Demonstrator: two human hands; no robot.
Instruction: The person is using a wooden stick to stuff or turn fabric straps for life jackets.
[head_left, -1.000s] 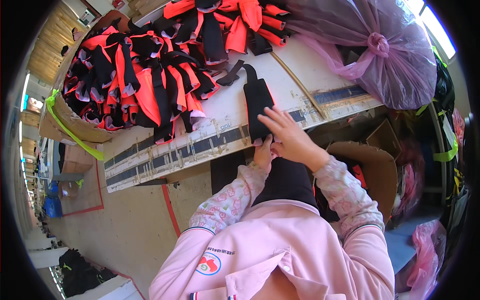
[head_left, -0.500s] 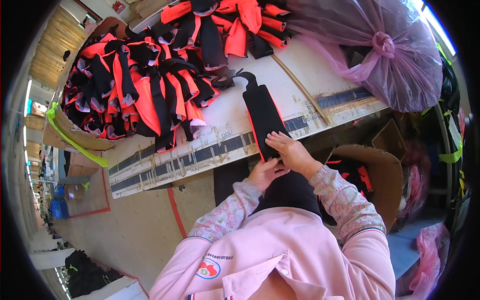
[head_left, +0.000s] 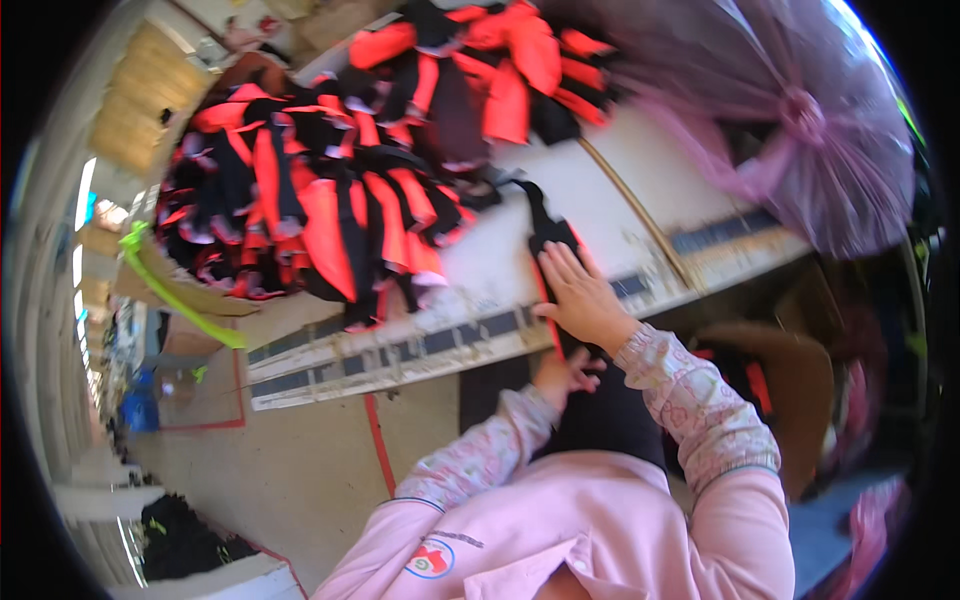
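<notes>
A long black fabric piece (head_left: 545,228) with bright orange edges and a narrow strap at its far end lies across the table's front edge. My right hand (head_left: 585,300) rests flat on top of it, fingers stretched out and covering much of its middle. Just below the table edge, close to the piece's near end, is my left hand (head_left: 566,378). Its fingers are apart, slightly blurred, with nothing visible in them.
A large heap of black and orange fabric pieces (head_left: 320,220) fills the table's left and back. A wooden stick (head_left: 640,212) lies right of my hands. A tied purple plastic bag (head_left: 800,115) sits at the far right. Below it stands a cardboard box (head_left: 790,400).
My right hand has slid farther up the fabric piece, away from me. My left hand has come off its near end, fingers spreading. The whole view has shifted slightly.
</notes>
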